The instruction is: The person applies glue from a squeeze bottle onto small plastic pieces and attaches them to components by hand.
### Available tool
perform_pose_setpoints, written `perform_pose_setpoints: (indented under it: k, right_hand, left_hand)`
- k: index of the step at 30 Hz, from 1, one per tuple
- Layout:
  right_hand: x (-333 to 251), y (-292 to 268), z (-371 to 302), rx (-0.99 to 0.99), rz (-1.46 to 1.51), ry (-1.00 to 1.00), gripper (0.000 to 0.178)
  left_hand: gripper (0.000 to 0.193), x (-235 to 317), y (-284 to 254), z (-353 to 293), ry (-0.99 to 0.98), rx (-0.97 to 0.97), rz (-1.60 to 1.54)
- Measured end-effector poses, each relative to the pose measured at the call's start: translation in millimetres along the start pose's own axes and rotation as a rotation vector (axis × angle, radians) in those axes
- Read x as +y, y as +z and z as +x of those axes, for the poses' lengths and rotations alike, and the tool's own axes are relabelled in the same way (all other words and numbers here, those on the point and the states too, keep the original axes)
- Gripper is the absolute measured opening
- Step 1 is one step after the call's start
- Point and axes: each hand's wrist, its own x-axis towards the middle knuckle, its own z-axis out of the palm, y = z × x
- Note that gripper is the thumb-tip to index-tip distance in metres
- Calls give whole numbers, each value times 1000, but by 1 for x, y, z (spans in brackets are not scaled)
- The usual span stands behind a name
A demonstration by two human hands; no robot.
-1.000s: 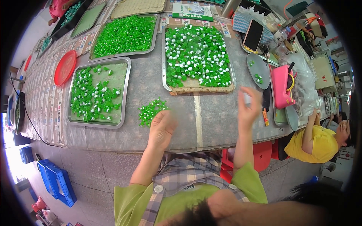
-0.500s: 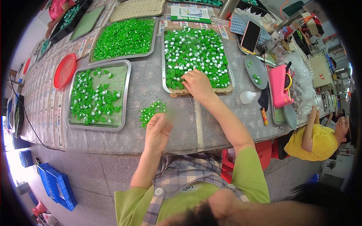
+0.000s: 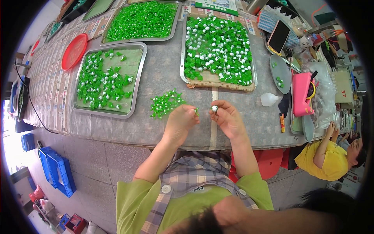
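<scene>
My left hand [image 3: 181, 123] pinches a small green plastic piece [image 3: 196, 112] between thumb and fingers. Facing it, a little apart, my right hand [image 3: 228, 121] grips a small white ball with a dark spot [image 3: 214, 108]. Just left of my hands lies a loose pile of small green pieces with pale tips [image 3: 165, 104]. Beyond my right hand is a tray [image 3: 182, 58] full of green pieces and white balls. To the left, another metal tray [image 3: 142, 64] holds green pieces joined with white balls, loosely spread.
A far tray [image 3: 177, 23] is heaped with green pieces. Nearby are a red plate [image 3: 74, 50], a phone [image 3: 279, 39], a grey oval dish [image 3: 281, 70], a white bottle [image 3: 269, 100], a glue tube [image 3: 282, 123] and a pink container [image 3: 300, 93]. A person in yellow [image 3: 327, 160] sits at right.
My right hand has come back from the full tray with a white ball and is now close to my left hand. The view has shifted, so the table contents appear higher.
</scene>
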Motion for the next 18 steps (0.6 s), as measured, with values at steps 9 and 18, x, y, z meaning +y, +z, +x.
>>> perform_pose_setpoints:
  k: [9, 18]
  right_hand:
    - [10, 23, -16, 115, -413, -258, 19]
    - [14, 32, -18, 138, -618, -321, 17]
  left_hand:
    - [12, -3, -3, -3, 4, -15, 124]
    - [18, -5, -3, -4, 91, -3, 282]
